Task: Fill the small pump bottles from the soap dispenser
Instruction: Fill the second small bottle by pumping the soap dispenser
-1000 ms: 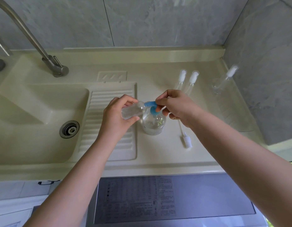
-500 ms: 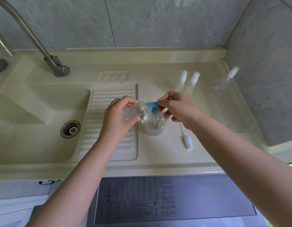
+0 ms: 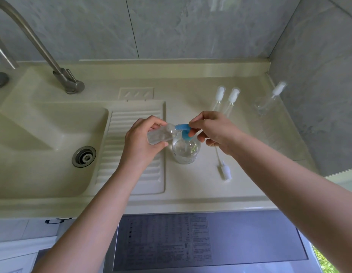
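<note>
Item: small clear pump bottle (image 3: pixel 159 134), cap off, lying tilted almost on its side in the left hand (image 3: pixel 140 142), mouth pointing toward 3 o'clock and meeting the blue spout (image 3: pixel 182 127) of the soap dispenser (image 3: pixel 186 149). Left grip is curling round the bottle body, thumb below, fingers over the top

Item: soap dispenser, clear, blue pump head, standing upright on the cream desk (image 3: pixel 190 190) at centre, just at 3 o'clock of the ribbed drainboard (image 3: pixel 131 154). Right hand (image 3: pixel 214 133) is sitting over the pump head, its grip pinching the blue head at the back, fingers curled

Item: loose white pump with dip tube (image 3: pixel 223 168), lying on the desk at 4 o'clock of the dispenser

Item: two capped pump bottles (image 3: pixel 226 99), side by side at 1 o'clock, partly hidden behind the right hand; a third bottle (image 3: pixel 269 99) lying at 2 o'clock near the wall

Item: sink basin (image 3: pixel 43 146) with drain at 9 o'clock; steel tap (image 3: pixel 52 62) at 10 o'clock
</note>
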Action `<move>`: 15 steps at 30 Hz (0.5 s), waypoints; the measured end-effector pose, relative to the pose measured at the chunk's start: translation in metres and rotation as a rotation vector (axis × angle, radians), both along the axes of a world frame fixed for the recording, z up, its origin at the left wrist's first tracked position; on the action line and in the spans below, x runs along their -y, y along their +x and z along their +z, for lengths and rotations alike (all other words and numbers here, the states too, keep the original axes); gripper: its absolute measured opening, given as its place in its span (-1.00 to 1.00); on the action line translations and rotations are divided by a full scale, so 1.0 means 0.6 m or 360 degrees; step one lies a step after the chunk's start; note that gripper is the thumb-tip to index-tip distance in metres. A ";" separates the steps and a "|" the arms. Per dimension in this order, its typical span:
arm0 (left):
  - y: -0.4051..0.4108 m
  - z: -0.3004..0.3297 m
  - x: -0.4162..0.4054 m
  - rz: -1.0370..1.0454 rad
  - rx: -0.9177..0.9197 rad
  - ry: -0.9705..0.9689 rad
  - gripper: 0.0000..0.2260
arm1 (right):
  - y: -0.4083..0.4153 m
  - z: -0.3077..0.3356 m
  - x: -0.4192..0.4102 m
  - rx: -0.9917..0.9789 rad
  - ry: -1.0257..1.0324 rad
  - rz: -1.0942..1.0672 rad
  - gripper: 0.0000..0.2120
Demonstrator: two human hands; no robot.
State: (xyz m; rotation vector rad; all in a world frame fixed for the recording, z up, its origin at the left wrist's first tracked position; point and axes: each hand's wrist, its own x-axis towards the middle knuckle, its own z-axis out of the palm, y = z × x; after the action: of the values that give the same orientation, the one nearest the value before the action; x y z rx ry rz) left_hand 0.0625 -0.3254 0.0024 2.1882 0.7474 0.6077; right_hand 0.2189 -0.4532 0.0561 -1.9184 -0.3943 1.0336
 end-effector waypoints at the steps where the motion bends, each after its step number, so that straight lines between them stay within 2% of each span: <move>1: 0.000 0.001 0.000 -0.0003 0.0006 -0.0003 -0.57 | 0.001 0.002 0.000 -0.0001 -0.0002 -0.0002 -0.96; 15: -0.003 0.002 0.002 -0.0016 0.0021 -0.0012 -0.57 | 0.002 0.002 -0.001 -0.0014 0.0005 -0.0016 -0.93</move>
State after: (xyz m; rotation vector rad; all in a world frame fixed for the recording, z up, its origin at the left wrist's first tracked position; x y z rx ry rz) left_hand 0.0610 -0.3263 0.0037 2.1777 0.7305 0.6125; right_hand 0.2202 -0.4528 0.0573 -1.9106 -0.3808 1.0339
